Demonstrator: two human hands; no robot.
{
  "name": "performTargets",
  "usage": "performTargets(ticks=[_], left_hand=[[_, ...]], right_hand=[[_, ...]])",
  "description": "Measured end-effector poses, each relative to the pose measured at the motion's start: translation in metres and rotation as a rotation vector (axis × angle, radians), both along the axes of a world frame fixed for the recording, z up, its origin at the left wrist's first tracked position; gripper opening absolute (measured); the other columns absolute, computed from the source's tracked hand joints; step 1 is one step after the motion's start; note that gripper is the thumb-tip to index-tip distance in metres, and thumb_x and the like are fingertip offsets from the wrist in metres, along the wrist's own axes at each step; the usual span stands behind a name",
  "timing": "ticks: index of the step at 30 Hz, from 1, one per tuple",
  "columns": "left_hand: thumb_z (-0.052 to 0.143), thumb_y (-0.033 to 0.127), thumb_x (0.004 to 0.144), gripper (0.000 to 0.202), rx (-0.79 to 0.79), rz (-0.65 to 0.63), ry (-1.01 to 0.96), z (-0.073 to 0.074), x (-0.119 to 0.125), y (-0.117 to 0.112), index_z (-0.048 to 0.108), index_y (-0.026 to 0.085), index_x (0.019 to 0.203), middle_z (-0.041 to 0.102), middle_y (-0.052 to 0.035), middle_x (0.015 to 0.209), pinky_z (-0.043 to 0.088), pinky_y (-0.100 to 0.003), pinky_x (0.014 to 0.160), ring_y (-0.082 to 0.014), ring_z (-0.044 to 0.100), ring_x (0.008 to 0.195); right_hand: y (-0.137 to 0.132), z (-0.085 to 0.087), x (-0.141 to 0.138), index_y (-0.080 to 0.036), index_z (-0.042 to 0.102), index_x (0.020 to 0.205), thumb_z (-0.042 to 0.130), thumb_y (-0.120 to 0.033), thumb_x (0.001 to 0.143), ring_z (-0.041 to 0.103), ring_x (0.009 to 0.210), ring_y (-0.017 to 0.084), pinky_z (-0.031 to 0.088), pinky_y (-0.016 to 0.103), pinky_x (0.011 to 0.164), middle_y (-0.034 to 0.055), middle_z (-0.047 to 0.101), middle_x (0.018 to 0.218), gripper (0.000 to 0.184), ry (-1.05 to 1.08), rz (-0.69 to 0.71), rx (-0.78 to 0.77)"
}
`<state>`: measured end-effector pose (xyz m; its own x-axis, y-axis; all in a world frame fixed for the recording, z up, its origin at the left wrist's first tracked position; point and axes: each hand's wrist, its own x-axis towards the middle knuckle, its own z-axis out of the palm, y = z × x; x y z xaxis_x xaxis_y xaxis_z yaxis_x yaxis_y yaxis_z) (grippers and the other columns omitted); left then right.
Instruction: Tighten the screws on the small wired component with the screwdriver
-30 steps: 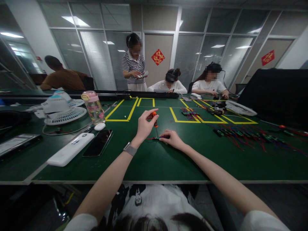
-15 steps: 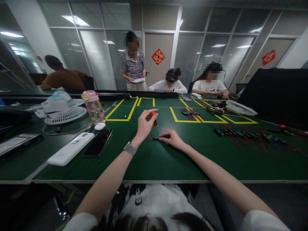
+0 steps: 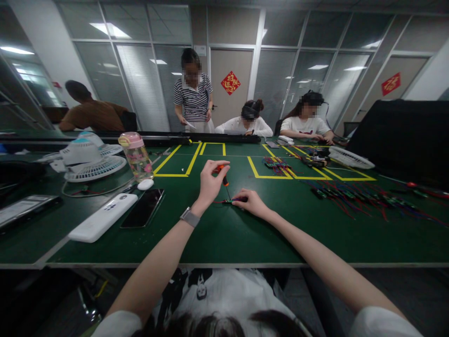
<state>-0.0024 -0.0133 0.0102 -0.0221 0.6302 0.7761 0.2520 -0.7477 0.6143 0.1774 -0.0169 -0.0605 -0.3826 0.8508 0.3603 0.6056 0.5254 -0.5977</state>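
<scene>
A: So which step are we on here?

B: Looks like mid-screwing to us. Our left hand (image 3: pixel 209 180) has the orange-and-black screwdriver (image 3: pixel 225 180) gripped by its handle, shaft running down to the small circuit board (image 3: pixel 228 201). That board lies on the green table (image 3: pixel 228 238), straight ahead of us at 12 o'clock.

A: And our right hand (image 3: pixel 251 202)?

B: At the board's 3 o'clock end, fingertips closed on it. They cover that bit, so no clue how much is board and how much is wire.

A: Is the tip properly seated?

B: Too small to tell, tbh. The handle leans towards 11 o'clock, so we'd guess there's some risk of slipping.

A: What does the next move call for, then?

B: We'd say straighten the driver a touch, small finger twists, light push down, and keep the right hand bracing so the board can't spin. Oh, and mind the heap of wired boards (image 3: pixel 365 200) over at 3 o'clock.
</scene>
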Motion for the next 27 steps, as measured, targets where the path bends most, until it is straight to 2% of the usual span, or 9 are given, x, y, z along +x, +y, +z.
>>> performTargets(ticks=[3,7,11,15,18,20,22,25,27], left_hand=[[0.053,0.032,0.089,0.024,-0.046,0.005,0.019,0.0011,-0.0007,-0.0001,0.067,0.019,0.103,0.062,-0.0058,0.098,0.051,-0.026,0.077,-0.0142,0.061,0.087],[0.042,0.023,0.093,0.036,-0.155,-0.13,0.006,0.0011,0.0005,0.0021,0.054,0.021,0.127,0.06,-0.008,0.123,0.049,-0.031,0.091,-0.0154,0.062,0.102],[0.048,0.021,0.089,0.037,-0.199,-0.222,-0.077,0.0008,0.0023,0.0049,0.055,0.019,0.125,0.062,-0.0097,0.124,0.053,-0.032,0.087,-0.017,0.066,0.097],[0.061,0.023,0.082,0.029,-0.136,-0.143,-0.072,0.0023,0.002,0.0037,0.065,0.019,0.11,0.069,-0.007,0.102,0.055,-0.028,0.077,-0.0153,0.067,0.083],[0.069,0.025,0.076,0.02,-0.046,-0.006,-0.002,0.002,0.001,0.0011,0.069,0.021,0.096,0.064,-0.0017,0.085,0.052,-0.025,0.07,-0.0122,0.061,0.073],[0.072,0.029,0.074,0.016,0.006,0.076,0.03,0.0012,0.0006,-0.0007,0.07,0.022,0.089,0.058,-0.0004,0.08,0.05,-0.025,0.07,-0.012,0.058,0.072],[0.065,0.032,0.081,0.016,0.021,0.089,0.054,0.0009,0.0006,-0.0022,0.069,0.022,0.092,0.058,-0.0015,0.083,0.049,-0.025,0.073,-0.0127,0.058,0.076],[0.046,0.029,0.093,0.026,-0.018,-0.032,0.055,0.0024,0.0011,-0.0031,0.066,0.022,0.109,0.063,-0.0054,0.103,0.048,-0.028,0.084,-0.0143,0.06,0.093],[0.042,0.027,0.094,0.031,-0.085,-0.151,0.011,0.0043,0.0015,-0.0025,0.061,0.02,0.117,0.064,-0.007,0.112,0.048,-0.03,0.087,-0.0152,0.062,0.098]], right_hand=[[0.0003,-0.0004,0.0002,-0.017,0.075,0.088,0.068,-0.027,0.078,0.057,0.068,0.014,0.044,0.026,0.065,0.0048,0.064,0.079,0.016,0.0,0.003,0.007],[-0.0001,-0.0006,0.0005,-0.017,0.075,0.088,0.067,-0.028,0.079,0.057,0.066,0.013,0.044,0.025,0.064,0.0048,0.064,0.081,0.017,0.016,0.01,-0.007],[-0.0004,-0.0006,0.0006,-0.016,0.075,0.089,0.067,-0.029,0.079,0.057,0.065,0.013,0.044,0.025,0.063,0.0047,0.064,0.08,0.018,0.02,0.012,-0.017],[0.0007,-0.0013,0.0005,-0.017,0.075,0.088,0.067,-0.028,0.079,0.057,0.067,0.013,0.043,0.026,0.064,0.0044,0.063,0.078,0.017,0.008,0.007,0.002],[0.0012,-0.0016,0.0006,-0.017,0.075,0.088,0.068,-0.028,0.078,0.057,0.067,0.014,0.043,0.025,0.064,0.0044,0.063,0.079,0.017,0.008,0.005,0.004],[0.0012,-0.0019,0.0008,-0.017,0.075,0.088,0.068,-0.029,0.078,0.057,0.067,0.013,0.043,0.025,0.063,0.0043,0.063,0.079,0.017,0.016,0.009,-0.001],[0.0012,-0.0022,0.0011,-0.017,0.075,0.088,0.067,-0.029,0.079,0.057,0.066,0.013,0.044,0.025,0.064,0.0041,0.063,0.079,0.017,0.025,0.013,-0.004],[0.0012,-0.0025,0.0013,-0.017,0.075,0.088,0.068,-0.029,0.078,0.057,0.068,0.013,0.044,0.025,0.065,0.0043,0.063,0.079,0.017,0.024,0.016,0.003],[0.0012,-0.0024,0.0012,-0.017,0.075,0.089,0.068,-0.029,0.079,0.057,0.068,0.013,0.044,0.025,0.065,0.0046,0.063,0.08,0.018,0.025,0.019,0.002]])
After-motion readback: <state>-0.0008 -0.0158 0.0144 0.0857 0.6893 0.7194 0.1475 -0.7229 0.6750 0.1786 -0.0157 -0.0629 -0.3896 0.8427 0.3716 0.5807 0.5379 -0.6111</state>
